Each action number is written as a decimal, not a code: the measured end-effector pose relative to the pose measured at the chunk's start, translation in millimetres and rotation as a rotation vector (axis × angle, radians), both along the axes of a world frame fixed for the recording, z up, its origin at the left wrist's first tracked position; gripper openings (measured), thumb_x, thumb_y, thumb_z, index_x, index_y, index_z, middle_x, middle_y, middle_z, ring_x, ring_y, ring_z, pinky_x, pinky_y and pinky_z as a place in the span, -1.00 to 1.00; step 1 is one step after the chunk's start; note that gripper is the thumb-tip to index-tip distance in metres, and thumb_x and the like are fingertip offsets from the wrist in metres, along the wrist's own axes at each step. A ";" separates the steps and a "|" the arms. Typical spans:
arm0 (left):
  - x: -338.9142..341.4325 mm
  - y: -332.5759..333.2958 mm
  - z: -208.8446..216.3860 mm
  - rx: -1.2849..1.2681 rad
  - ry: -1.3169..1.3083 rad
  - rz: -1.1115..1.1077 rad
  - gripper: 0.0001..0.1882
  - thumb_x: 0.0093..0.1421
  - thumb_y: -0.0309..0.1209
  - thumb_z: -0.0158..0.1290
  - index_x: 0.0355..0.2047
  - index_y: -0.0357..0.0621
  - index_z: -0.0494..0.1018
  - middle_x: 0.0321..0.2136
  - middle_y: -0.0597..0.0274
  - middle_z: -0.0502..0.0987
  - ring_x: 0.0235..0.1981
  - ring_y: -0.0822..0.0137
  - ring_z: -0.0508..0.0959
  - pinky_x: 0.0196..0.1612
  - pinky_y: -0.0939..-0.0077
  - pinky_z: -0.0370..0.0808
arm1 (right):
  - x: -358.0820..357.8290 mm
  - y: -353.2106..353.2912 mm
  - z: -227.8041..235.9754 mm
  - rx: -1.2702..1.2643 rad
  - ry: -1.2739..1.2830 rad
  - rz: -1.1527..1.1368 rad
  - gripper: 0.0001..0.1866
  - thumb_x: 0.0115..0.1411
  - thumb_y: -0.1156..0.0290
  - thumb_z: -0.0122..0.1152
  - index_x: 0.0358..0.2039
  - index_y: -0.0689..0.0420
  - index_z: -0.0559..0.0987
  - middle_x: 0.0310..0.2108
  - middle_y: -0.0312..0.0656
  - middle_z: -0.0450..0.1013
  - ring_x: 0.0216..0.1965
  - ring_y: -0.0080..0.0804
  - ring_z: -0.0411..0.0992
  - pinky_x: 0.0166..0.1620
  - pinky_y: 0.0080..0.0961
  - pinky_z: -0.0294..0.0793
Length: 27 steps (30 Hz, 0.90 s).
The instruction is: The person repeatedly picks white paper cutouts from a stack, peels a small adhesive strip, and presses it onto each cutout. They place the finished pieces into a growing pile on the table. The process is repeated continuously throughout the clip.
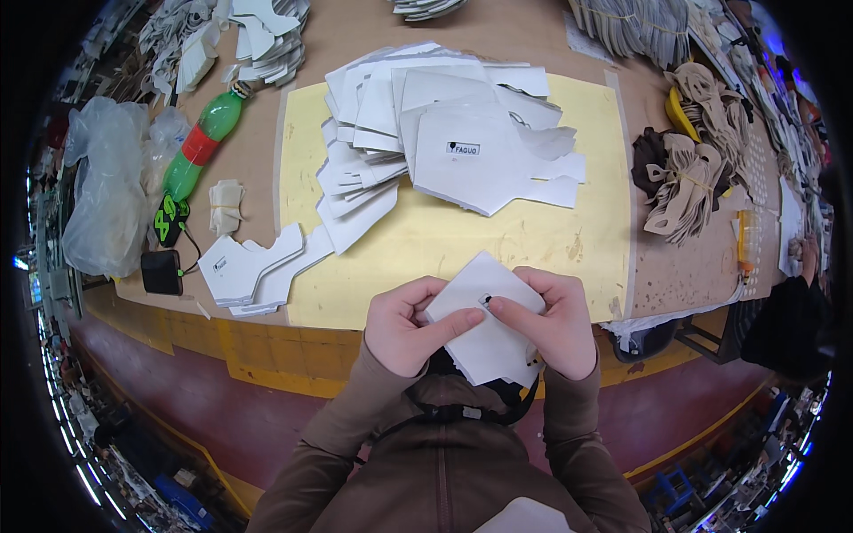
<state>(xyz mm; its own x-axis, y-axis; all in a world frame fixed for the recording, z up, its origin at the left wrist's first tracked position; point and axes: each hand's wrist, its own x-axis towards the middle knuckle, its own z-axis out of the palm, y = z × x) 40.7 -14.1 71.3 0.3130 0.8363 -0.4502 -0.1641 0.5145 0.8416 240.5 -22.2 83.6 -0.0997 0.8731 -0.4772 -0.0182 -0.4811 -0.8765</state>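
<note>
Just in front of my body, past the table's near edge, both hands grip one white cut piece (484, 333) with a small dark-marked label on it. My left hand (404, 324) pinches its left side, the thumb lying on top. My right hand (560, 320) has its right side, with the thumb pressed beside the label. Beyond them, a spread pile of white cut pieces (462, 160) lies on the yellow sheet (426, 275); the topmost bears a similar label. More white pieces (235, 271) overlap at the sheet's lower left. Another white piece (526, 517) shows at my lap.
To the left are a green bottle with a red label (200, 142), clear plastic bags (107, 191) and a black box-shaped item (162, 272). Beige cut pieces (697, 182) are heaped at right. White stacks (267, 35) stand far left. Someone's dark sleeve (786, 329) appears at far right.
</note>
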 end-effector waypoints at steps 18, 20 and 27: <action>5.2 -4.1 -3.3 -0.025 -0.102 0.076 -0.76 0.22 -0.51 0.30 -0.48 -0.23 0.43 -0.48 0.26 0.61 -0.48 0.61 0.55 -0.43 0.68 0.46 | -2.6 2.0 -0.7 -0.059 0.058 -0.056 -0.75 0.15 0.56 0.32 -0.17 0.41 0.64 -0.37 -0.19 0.62 -0.40 -0.60 0.54 -0.32 -0.63 0.54; 6.3 -4.5 -3.1 -0.029 -0.120 0.086 -0.75 0.23 -0.52 0.29 -0.49 -0.21 0.42 -0.48 0.27 0.61 -0.48 0.61 0.54 -0.43 0.68 0.45 | -3.0 2.2 -0.2 -0.061 0.057 -0.061 -0.75 0.14 0.57 0.31 -0.17 0.42 0.64 -0.36 -0.18 0.62 -0.40 -0.59 0.54 -0.32 -0.63 0.55; 6.4 -6.4 -5.3 -0.025 -0.153 0.099 -0.73 0.23 -0.53 0.28 -0.50 -0.19 0.39 -0.50 0.29 0.59 -0.48 0.62 0.53 -0.42 0.68 0.45 | -4.2 1.7 -0.5 -0.064 0.076 -0.073 -0.73 0.14 0.55 0.33 -0.16 0.43 0.64 -0.36 -0.17 0.62 -0.40 -0.58 0.54 -0.31 -0.62 0.55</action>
<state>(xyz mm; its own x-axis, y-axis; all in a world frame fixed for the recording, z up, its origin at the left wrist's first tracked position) 47.1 -20.5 65.9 0.2965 0.8555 -0.4245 -0.3401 0.5099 0.7901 236.3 -20.5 83.1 -0.0752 0.8474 -0.5256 -0.1201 -0.5309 -0.8389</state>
